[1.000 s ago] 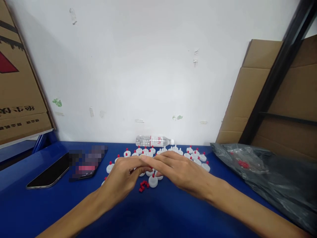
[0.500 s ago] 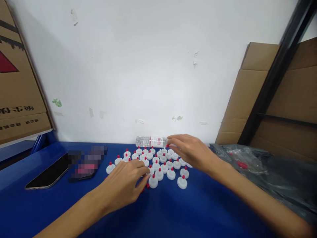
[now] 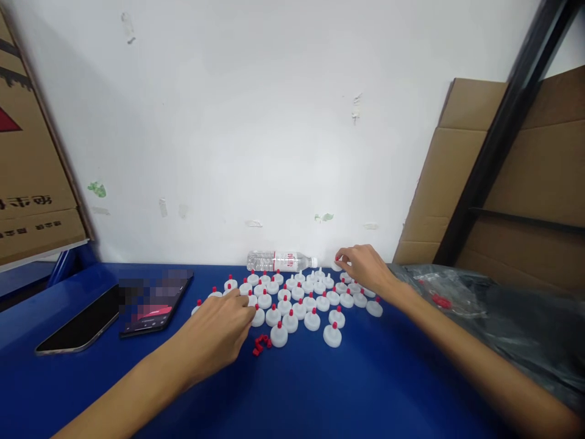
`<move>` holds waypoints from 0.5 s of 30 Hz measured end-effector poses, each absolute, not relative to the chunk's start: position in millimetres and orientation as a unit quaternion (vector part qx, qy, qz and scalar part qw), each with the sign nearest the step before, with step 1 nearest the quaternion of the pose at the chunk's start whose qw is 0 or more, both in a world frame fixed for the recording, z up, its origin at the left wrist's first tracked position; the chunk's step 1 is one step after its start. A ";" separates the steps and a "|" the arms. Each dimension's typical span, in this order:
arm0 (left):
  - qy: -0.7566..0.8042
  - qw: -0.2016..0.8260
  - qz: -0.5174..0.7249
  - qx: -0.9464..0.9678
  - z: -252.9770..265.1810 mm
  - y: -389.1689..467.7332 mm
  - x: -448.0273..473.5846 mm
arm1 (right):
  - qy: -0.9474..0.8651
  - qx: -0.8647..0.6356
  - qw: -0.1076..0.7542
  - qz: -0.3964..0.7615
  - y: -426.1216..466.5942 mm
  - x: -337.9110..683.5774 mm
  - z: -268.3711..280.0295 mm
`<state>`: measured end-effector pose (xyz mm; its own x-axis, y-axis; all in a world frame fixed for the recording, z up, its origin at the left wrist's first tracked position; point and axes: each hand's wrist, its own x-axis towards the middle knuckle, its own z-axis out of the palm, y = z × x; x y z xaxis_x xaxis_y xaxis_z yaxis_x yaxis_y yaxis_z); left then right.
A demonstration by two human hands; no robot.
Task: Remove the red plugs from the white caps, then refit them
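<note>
Behind the blue desk (image 3: 356, 390) rises a plain white wall (image 3: 256, 122), marked with torn tape scraps (image 3: 128, 27) and a few green patches (image 3: 97, 189), some of them low, just above the desk's far edge; past the desk's left end a brown carton (image 3: 36, 152) leans, with dark lettering and a red shape, a blue metal frame (image 3: 68, 263) beneath it; beyond the desk's right end stand a creased cardboard strip (image 3: 443, 177), a slanting black post (image 3: 489, 146) with a thin dark crossbar (image 3: 525, 221), and a broader cardboard panel (image 3: 543, 171); light falls softly, leaving a pale sheen on the desk's left side.
</note>
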<state>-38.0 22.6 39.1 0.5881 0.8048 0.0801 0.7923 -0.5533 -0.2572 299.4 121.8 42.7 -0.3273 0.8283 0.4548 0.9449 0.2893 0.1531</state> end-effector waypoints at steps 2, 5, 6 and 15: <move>-0.462 0.145 0.029 -0.874 38.5 23.1 -40.2 | -0.790 -0.566 0.135 -0.194 124.7 301.7 37.2; -0.465 0.155 0.037 -0.871 36.6 24.5 -42.2 | -0.795 -0.564 0.119 -0.187 127.0 302.2 30.5; -0.464 0.157 0.039 -0.871 35.7 25.2 -42.6 | -0.797 -0.564 0.114 -0.184 127.3 301.9 28.8; -0.459 0.147 0.041 -0.875 31.6 29.7 -41.8 | -0.803 -0.567 0.093 -0.157 127.3 299.1 21.2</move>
